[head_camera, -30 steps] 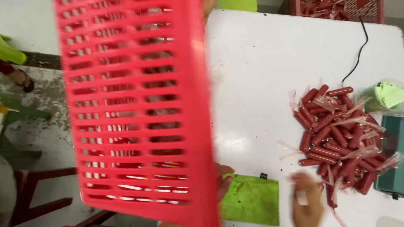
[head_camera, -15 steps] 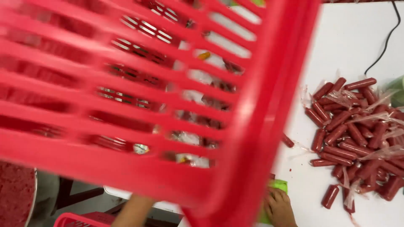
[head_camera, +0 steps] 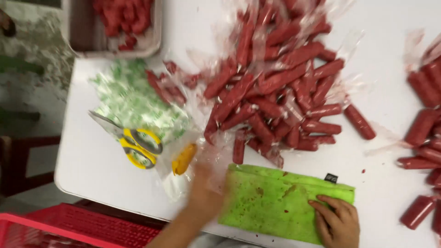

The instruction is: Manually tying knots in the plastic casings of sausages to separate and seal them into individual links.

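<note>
**Green cloth pinned flat at the table's near edge**

Green cloth (head_camera: 280,202) lies spread on the white table (head_camera: 92,165), right at the near edge, speckled with red stains and carrying a small dark tag at its far right corner. Right hand (head_camera: 337,220) rests on the cloth's near right corner, fingers (head_camera: 328,204) extended and slightly apart, palm down, pressing the fabric flat. Left hand (head_camera: 204,195) sits at the cloth's left end, blurred with motion; I cannot tell whether it is spread or gripping anything.

Just past the cloth's far edge, a big heap of red sausages (head_camera: 275,87) sprawls in loose clear plastic wrap, the nearest ones almost touching the cloth. One sausage (head_camera: 359,121) lies apart to the right of the heap. More sausages (head_camera: 422,124) run down the table's right side.

Left of the left hand, an orange-yellow handle (head_camera: 183,158) lies under clear film. Beside it, yellow-handled scissors (head_camera: 133,142) rest on a pile of green-printed plastic bags (head_camera: 133,96). At the far left corner stands a pale tray (head_camera: 156,27) holding more red pieces. Below the table edge, a red plastic crate (head_camera: 73,227) shows.
</note>
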